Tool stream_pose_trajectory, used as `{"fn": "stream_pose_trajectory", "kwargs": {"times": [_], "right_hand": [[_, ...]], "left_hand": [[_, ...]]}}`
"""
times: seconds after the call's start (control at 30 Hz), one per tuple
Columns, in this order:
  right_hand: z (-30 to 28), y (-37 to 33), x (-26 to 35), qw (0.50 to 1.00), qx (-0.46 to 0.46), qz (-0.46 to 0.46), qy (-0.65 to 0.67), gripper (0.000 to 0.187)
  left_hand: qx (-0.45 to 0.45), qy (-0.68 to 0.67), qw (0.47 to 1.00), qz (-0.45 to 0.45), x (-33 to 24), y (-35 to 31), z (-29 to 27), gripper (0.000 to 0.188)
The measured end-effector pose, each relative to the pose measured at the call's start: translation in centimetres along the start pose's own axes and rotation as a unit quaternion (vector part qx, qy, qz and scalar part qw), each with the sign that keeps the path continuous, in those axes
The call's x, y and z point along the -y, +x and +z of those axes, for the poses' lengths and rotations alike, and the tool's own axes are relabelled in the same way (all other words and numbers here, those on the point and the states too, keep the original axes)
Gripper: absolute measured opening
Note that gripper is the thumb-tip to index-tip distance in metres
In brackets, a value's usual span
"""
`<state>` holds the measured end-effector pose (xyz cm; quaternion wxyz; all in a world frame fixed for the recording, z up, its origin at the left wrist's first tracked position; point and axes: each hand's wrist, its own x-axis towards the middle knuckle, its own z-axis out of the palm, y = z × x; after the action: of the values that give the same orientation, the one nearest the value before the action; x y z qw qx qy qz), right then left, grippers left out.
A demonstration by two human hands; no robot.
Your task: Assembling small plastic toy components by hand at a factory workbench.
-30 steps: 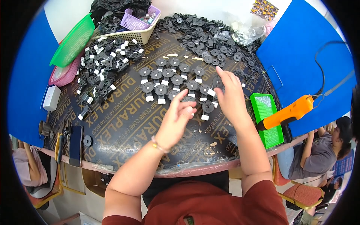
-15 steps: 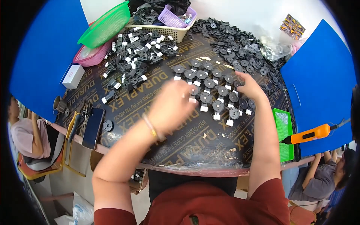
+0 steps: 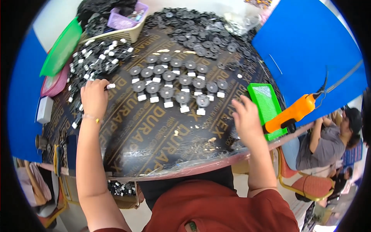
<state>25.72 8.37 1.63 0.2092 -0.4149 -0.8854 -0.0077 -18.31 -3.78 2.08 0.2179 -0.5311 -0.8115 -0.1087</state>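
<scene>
My left hand (image 3: 94, 98) is at the near right edge of a heap of black parts with white ends (image 3: 87, 62). Its fingers are closed on a small black part with a white end (image 3: 111, 86), which pokes out to the right. My right hand (image 3: 246, 120), holding nothing, hovers with fingers apart just left of a green tray (image 3: 271, 136). Between the hands, black discs (image 3: 166, 92) sit in several slanting rows, each on a black part whose white end points toward me.
Loose black discs (image 3: 193, 27) are heaped at the back. An orange power screwdriver (image 3: 291, 114) lies across the green tray. Blue panels (image 3: 309, 58) flank the table. At back left stand a cream basket (image 3: 133, 34) and a green basket (image 3: 60, 50). Another person (image 3: 328, 143) sits at right.
My left hand has gone from the disc rows to the heap at left and now holds a part. My right hand has moved off the rows toward the green tray. The view has shifted.
</scene>
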Motion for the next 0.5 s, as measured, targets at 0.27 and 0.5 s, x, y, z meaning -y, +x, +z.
{"fn": "stream_pose_trajectory", "kwargs": {"times": [0.27,0.5], "right_hand": [[0.6,-3.6,-2.5,0.99,0.035,0.086,-0.109,0.038],[1.6,-2.9,-6.0,0.986,0.061,0.145,-0.053,0.015]], "left_hand": [[0.165,-0.875,0.442,-0.107,-14.6,-1.3,-5.9,0.035],[0.145,-0.889,0.398,-0.174,-16.0,-2.9,1.4,0.034]]}}
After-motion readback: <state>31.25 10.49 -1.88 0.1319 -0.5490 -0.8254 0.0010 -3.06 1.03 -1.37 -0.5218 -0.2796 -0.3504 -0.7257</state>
